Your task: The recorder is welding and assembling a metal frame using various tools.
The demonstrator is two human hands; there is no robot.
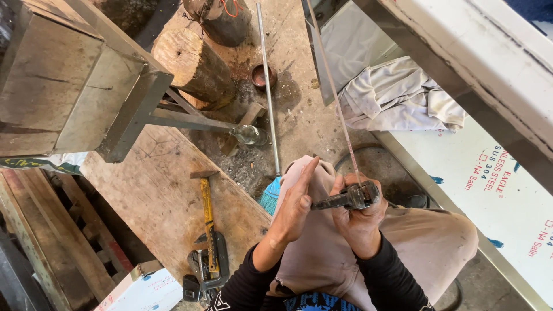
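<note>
Right hand grip on holder, rod pointing away

Floor: bare concrete, dusty and stained, with dark debris near its middle. On it stand two rough log stumps, one large, one darker at the top edge. A small round rusty bowl sits just beside the large stump. A crumpled pale cloth lies to the right, touching a white protective-filmed metal sheet.

Wooden board, worn and scratched, lies flat at lower left. On it: a hammer with a yellow handle, head away from the person; its handle end rests over a dark metal tool near the board's lower edge.
</note>
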